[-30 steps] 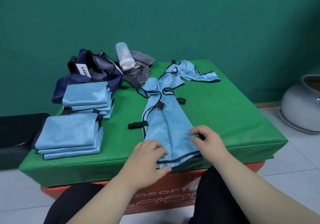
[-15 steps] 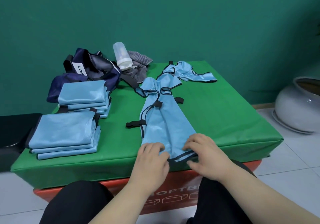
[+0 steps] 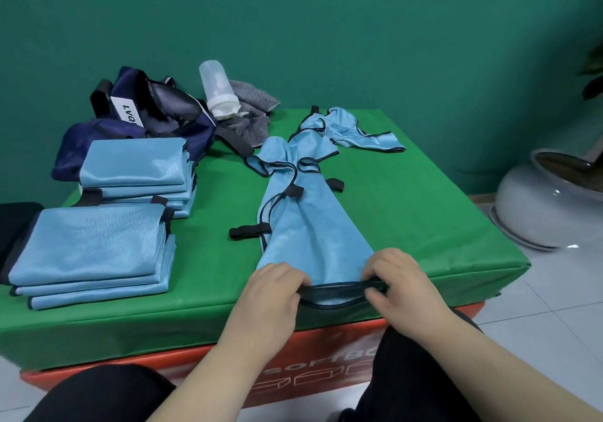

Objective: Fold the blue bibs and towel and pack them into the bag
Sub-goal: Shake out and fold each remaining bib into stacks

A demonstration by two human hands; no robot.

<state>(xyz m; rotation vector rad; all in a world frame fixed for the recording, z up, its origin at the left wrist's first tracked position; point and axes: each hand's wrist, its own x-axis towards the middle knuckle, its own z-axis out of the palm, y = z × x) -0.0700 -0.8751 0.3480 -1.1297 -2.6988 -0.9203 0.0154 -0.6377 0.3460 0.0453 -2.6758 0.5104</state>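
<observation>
**Blue bib (image 3: 313,239) gripped at near hem**

It lay lengthwise on the green counter (image 3: 424,219), hem at the front edge. Left hand (image 3: 270,294) and right hand (image 3: 403,286) each pinched a hem corner, fingers curled. Two folded stacks (image 3: 94,252) sat to its left, navy bag (image 3: 146,118) back left, crumpled bib (image 3: 355,131) behind

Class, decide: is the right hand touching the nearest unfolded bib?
Touching. The head view shows the right hand pinching the dark hem of the bib.

a clear bottle (image 3: 217,90) leans at the green table's (image 3: 424,212) back; a white pot (image 3: 538,209) sits on the tiled floor (image 3: 554,294).
</observation>
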